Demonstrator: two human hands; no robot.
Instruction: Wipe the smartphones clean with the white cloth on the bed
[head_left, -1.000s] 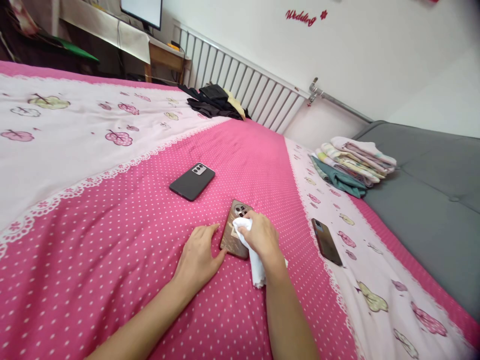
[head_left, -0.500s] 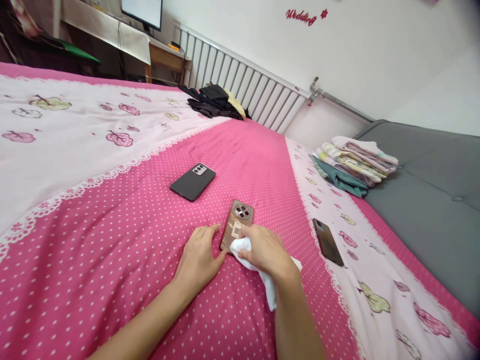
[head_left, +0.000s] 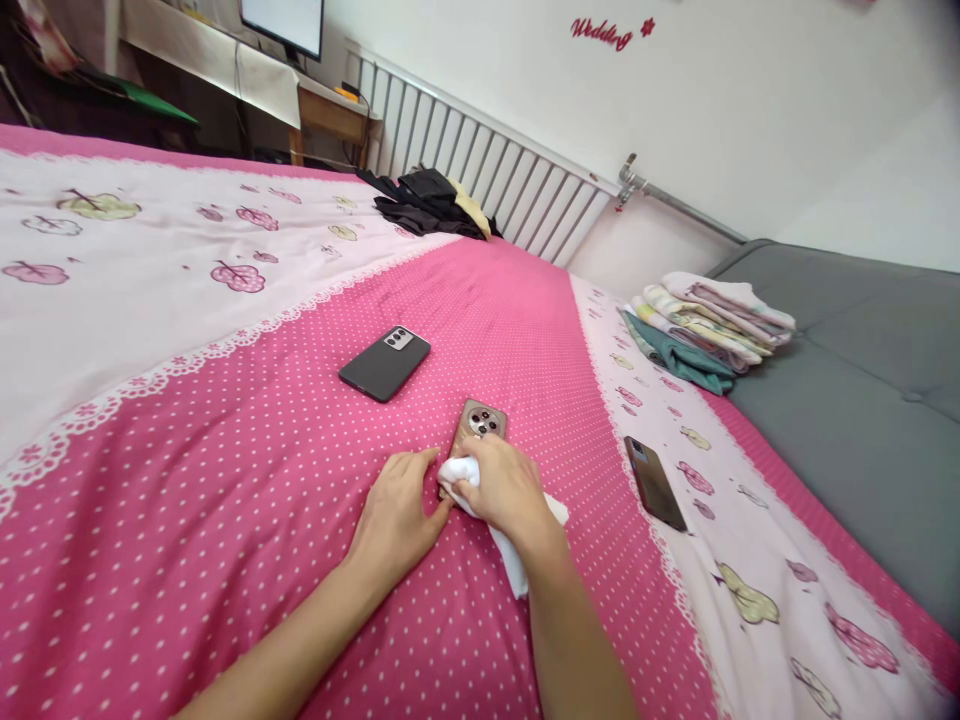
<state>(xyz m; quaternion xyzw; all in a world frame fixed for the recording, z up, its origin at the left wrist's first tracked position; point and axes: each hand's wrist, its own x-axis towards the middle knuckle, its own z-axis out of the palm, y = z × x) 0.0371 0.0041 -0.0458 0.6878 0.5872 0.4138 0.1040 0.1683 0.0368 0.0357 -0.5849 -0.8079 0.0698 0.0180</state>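
A brown phone with a round camera lies face down on the pink dotted bedspread. My right hand is closed on a white cloth and presses it onto the phone's lower half, hiding most of it. My left hand lies flat on the bedspread, fingers stretched out, fingertips against the phone's left edge.
A black phone lies further up the bed. A dark phone lies to the right on the pale border. Folded cloths are stacked by a grey sofa. Dark clothes sit near the radiator.
My right hand with the cloth slid down the phone toward me, then moved left and back up over its lower half. The left hand stayed in place.
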